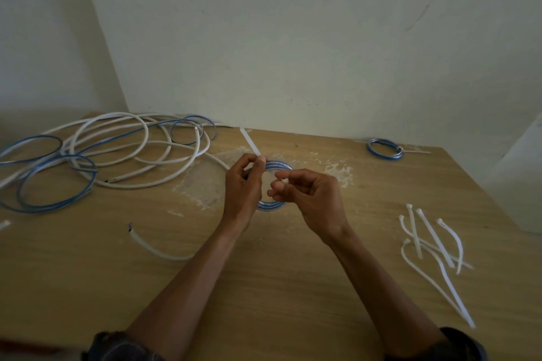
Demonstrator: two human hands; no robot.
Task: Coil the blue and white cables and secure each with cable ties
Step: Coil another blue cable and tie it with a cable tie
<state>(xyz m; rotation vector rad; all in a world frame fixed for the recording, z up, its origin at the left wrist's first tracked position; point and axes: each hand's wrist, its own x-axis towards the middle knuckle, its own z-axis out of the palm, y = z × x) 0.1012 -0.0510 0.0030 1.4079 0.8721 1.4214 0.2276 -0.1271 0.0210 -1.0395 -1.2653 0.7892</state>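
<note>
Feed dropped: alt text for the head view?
Both hands work on a blue cable coil over the wooden table: the left hand pinches a white cable tie, the right hand curls beside it. At left lie loose cables, at right spare ties, far right a tied coil.

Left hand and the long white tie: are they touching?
Touching. The head view shows the left hand pinching the near end of the white tie between thumb and fingertip, over the blue coil.
</note>
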